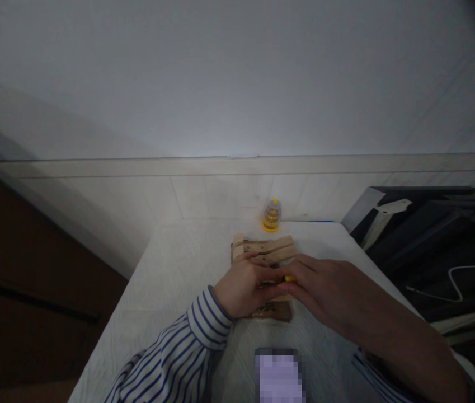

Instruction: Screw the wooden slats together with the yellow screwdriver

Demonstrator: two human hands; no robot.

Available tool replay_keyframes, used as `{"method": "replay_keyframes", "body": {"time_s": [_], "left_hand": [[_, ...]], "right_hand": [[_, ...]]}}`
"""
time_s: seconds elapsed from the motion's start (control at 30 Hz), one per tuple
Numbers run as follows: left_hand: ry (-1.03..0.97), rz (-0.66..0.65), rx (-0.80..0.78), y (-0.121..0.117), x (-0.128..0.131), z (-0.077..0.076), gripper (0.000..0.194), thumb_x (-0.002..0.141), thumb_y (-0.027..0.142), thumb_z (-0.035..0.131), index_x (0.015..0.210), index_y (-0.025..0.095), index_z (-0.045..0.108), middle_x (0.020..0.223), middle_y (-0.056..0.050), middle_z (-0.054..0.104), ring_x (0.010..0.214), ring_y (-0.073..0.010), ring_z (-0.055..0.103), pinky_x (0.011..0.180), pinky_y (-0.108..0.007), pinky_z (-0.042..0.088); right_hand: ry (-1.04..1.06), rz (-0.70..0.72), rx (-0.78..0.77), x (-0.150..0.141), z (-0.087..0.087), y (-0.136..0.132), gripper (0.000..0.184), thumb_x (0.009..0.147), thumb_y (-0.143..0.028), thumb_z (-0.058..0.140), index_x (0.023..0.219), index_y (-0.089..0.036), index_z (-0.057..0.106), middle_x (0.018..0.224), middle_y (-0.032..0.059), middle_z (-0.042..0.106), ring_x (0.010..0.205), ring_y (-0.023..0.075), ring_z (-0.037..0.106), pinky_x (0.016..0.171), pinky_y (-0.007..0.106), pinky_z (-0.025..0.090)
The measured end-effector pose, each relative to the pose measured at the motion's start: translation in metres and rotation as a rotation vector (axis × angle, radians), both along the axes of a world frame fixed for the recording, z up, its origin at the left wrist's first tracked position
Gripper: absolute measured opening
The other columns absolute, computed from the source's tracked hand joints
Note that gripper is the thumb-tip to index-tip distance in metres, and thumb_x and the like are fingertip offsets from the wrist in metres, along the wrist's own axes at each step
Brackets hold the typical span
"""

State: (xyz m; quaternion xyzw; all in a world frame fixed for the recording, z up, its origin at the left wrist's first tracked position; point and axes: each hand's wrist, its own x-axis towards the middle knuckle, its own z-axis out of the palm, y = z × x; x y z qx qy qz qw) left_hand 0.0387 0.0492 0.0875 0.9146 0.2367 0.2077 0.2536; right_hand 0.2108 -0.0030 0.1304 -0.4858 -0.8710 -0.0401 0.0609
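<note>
We see the yellow tool (290, 278) just above the slats (280, 244), which lie near the middle of the table (178, 252), rather toward its far edge. To handle it well, we would hold the tool's line steady, press lightly and let the fingertips do the work, with the other hand bracing the wood so that nothing skids on the cloth.

The tool sits at the fingertips of the right hand (310, 282), pinched there, only a short bit of yellow showing. The left hand (248, 286) reaches across from the other side, its thumb and forefinger meeting the right fingertips; whether it grips anything too, we cannot tell. The slats run out beneath and beyond both hands, and a brown piece (278, 311) shows on the near side.

Farther out, the tub (271, 217) stands by the far edge, a little right of its middle. The phone (280, 378) lies toward the near edge. Past the far edge we face the wall (237, 84).
</note>
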Motion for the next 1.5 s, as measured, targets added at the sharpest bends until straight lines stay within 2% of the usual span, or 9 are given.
{"method": "replay_keyframes", "body": {"time_s": [0.23, 0.53, 0.7, 0.8, 0.97, 1.13, 1.33, 1.5], "left_hand": [[-0.007, 0.068, 0.007, -0.002, 0.002, -0.003, 0.019, 0.084, 0.027, 0.055, 0.1, 0.021, 0.064, 0.104, -0.004, 0.067, 0.104, -0.019, 0.058, 0.102, -0.039, 0.028], [-0.087, 0.246, 0.09, -0.006, 0.01, -0.005, 0.017, 0.077, 0.035, 0.065, 0.084, 0.02, 0.068, 0.086, -0.003, 0.071, 0.086, -0.0199, 0.064, 0.092, -0.039, 0.036], [-0.137, 0.215, 0.116, -0.004, 0.008, -0.01, 0.018, 0.079, 0.037, 0.063, 0.079, 0.019, 0.068, 0.088, -0.002, 0.072, 0.091, -0.0197, 0.063, 0.094, -0.038, 0.034], [-0.127, 0.222, 0.121, -0.004, 0.008, -0.008, 0.022, 0.079, 0.039, 0.062, 0.076, 0.019, 0.068, 0.085, -0.004, 0.071, 0.088, -0.0202, 0.064, 0.093, -0.039, 0.036], [-0.1, 0.219, 0.106, -0.006, 0.009, -0.006, 0.018, 0.08, 0.034, 0.062, 0.08, 0.018, 0.069, 0.082, -0.004, 0.071, 0.086, -0.0203, 0.064, 0.093, -0.039, 0.037], [-0.109, 0.195, 0.099, -0.004, 0.008, -0.009, 0.02, 0.082, 0.036, 0.059, 0.084, 0.019, 0.069, 0.09, -0.004, 0.071, 0.094, -0.0202, 0.062, 0.098, -0.039, 0.034], [-0.1, 0.159, 0.09, -0.003, 0.006, -0.008, 0.02, 0.084, 0.035, 0.056, 0.085, 0.019, 0.068, 0.09, -0.005, 0.071, 0.095, -0.019, 0.062, 0.098, -0.038, 0.033], [-0.06, 0.14, 0.054, -0.002, 0.005, -0.006, 0.019, 0.084, 0.035, 0.056, 0.087, 0.019, 0.067, 0.088, -0.004, 0.07, 0.092, -0.0188, 0.063, 0.097, -0.04, 0.033]], "right_hand": [[0.003, -0.003, 0.044, -0.001, 0.001, 0.002, 0.009, 0.084, -0.02, 0.05, 0.078, -0.017, 0.055, 0.07, 0.0028, 0.061, 0.057, 0.0177, 0.058, 0.047, 0.028, 0.033], [0.016, -0.023, 0.062, -0.005, 0.004, 0.003, 0.011, 0.085, -0.025, 0.049, 0.08, -0.017, 0.055, 0.073, 0.0035, 0.061, 0.058, 0.0187, 0.059, 0.047, 0.029, 0.035], [0.08, 0.008, -0.026, 0.001, 0.005, 0.004, 0.012, 0.086, -0.026, 0.05, 0.09, -0.017, 0.057, 0.083, 0.0049, 0.063, 0.07, 0.0189, 0.06, 0.055, 0.03, 0.042], [0.13, 0.069, -0.024, 0.005, 0.005, 0.004, 0.015, 0.085, -0.023, 0.048, 0.096, -0.019, 0.057, 0.088, 0.0051, 0.064, 0.073, 0.0173, 0.061, 0.058, 0.028, 0.044], [0.145, 0.079, -0.052, 0.005, 0.003, 0.004, 0.017, 0.084, -0.012, 0.045, 0.091, -0.019, 0.059, 0.084, 0.0036, 0.065, 0.074, 0.0166, 0.061, 0.064, 0.029, 0.045], [0.089, 0.06, -0.057, 0.003, 0.002, 0.005, 0.019, 0.08, -0.007, 0.047, 0.088, -0.018, 0.059, 0.085, 0.0034, 0.065, 0.072, 0.0172, 0.061, 0.06, 0.029, 0.044], [0.053, 0.004, -0.046, 0.0, 0.003, 0.004, 0.013, 0.082, -0.01, 0.049, 0.085, -0.017, 0.059, 0.078, 0.003, 0.064, 0.065, 0.0173, 0.061, 0.055, 0.029, 0.041], [0.019, 0.005, -0.063, 0.001, 0.002, 0.004, 0.012, 0.082, -0.01, 0.049, 0.084, -0.017, 0.058, 0.08, 0.0034, 0.063, 0.067, 0.0178, 0.061, 0.055, 0.029, 0.04]]}}
